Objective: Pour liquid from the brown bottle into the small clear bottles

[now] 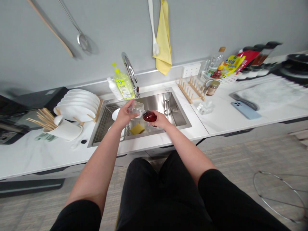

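Above the steel sink (156, 100), my left hand (124, 115) is closed around a small clear container (138, 106). My right hand (160, 120) grips a shiny dark red bottle-like thing (149, 116), lying on its side with its narrow end towards the clear container. Whether the two touch, I cannot tell. Below them in the sink lies a yellow sponge (137, 129). White dishes (115, 114) are partly hidden behind my left hand, by the wire drain basket (100, 123). The chrome faucet (130, 69) rises behind the hands.
Left of the sink stand a rack of white plates (78, 102) and a white chopstick holder (66, 131). Yellow-green soap (124, 85) is behind it. To the right are a wooden rack (191, 89), a jar (213, 88), a clear dish (205, 107) and a phone (245, 110).
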The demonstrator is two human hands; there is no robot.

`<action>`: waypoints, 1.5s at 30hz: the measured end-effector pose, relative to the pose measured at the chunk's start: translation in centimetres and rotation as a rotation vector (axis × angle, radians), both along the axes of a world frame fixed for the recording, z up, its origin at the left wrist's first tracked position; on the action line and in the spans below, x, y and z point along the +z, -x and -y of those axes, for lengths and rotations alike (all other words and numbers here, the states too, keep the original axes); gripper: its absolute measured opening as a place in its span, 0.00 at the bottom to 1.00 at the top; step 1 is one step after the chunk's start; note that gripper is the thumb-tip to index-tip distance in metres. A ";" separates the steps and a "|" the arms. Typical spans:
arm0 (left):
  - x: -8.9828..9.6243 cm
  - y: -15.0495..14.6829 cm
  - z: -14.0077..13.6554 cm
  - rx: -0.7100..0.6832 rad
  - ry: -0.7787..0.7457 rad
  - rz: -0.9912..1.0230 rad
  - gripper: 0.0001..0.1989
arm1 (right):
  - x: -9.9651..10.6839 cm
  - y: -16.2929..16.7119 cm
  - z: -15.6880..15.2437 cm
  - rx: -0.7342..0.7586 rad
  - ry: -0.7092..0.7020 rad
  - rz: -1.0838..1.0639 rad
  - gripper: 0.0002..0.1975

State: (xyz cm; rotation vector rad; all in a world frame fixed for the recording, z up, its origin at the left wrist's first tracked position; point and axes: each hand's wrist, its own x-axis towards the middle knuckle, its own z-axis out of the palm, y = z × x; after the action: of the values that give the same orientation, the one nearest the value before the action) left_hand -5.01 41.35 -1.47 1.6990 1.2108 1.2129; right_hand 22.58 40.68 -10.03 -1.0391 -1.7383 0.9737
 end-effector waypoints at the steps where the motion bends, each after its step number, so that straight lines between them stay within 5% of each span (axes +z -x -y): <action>1: 0.2 0.0 0.0 0.000 -0.002 -0.011 0.56 | 0.0 0.0 0.0 -0.004 -0.002 0.004 0.39; 45: 9.0 -4.0 -0.5 -0.054 -0.029 -0.392 0.56 | 0.2 -0.1 0.0 -0.018 -0.027 -0.205 0.40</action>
State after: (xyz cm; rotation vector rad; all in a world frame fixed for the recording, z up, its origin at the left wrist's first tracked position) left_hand -1.00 41.83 7.51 2.0420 1.3661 0.8924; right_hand 22.71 40.66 -9.79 -0.9029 -1.5669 1.0057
